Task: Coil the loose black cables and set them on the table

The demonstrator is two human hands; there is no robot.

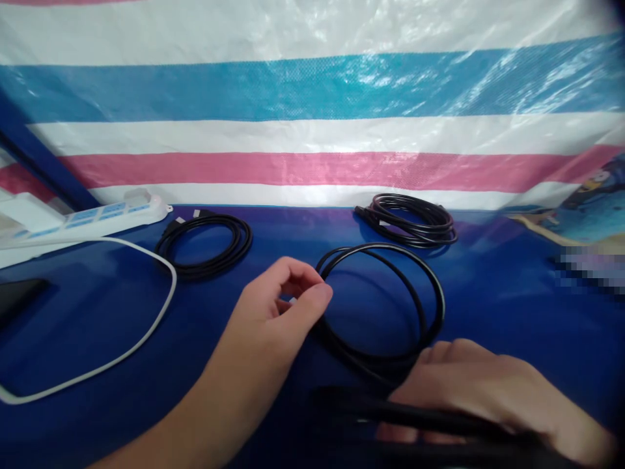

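Note:
A black cable coiled into a wide loop (420,280) lies on the blue table cover in front of me. My left hand (278,312) pinches the loop's left side between thumb and fingers. My right hand (483,391) presses palm-down on the loop's near side, its fingers closed around the cable strands. A blurred dark strand (415,417) runs across the bottom of the view, close to the camera.
Two more coiled black cables lie farther back: one at the left (205,247), one at the right (410,218). A white power strip (92,218) sits at the far left, its white cord (146,326) curving across the cover. A striped tarp (312,98) stands behind.

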